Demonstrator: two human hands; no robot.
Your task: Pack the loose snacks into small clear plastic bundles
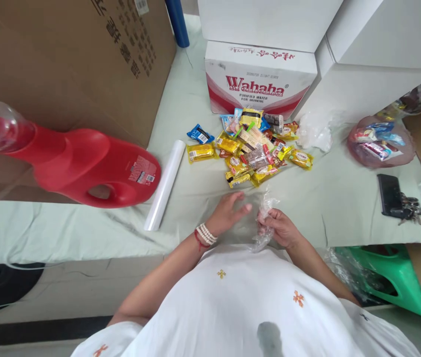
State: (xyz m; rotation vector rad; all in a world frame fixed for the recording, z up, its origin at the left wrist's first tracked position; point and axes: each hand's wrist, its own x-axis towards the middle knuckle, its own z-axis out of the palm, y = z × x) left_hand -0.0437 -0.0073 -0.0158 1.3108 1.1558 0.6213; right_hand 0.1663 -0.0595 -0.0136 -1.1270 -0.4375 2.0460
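Crumpled clear plastic film (268, 202), perhaps a bag, is bunched in my right hand (277, 225), whose fingers are closed on it near the table's front edge. To its left, my left hand (228, 213) holds nothing, with thumb and fingers apart; a beaded bracelet (206, 234) circles that wrist. Just beyond both hands lies a loose pile of wrapped snacks (257, 148) in yellow, blue and brown packets. A blue packet (200, 134) and a yellow packet (201, 152) lie at the pile's left side.
A Wahaha carton (260, 79) stands behind the pile. On the left are a white roll (165, 186), a large red bottle (94, 166) and a brown carton (84, 64). A round container (355, 144) of snacks, a phone (389, 193) and keys (413, 209) lie right.
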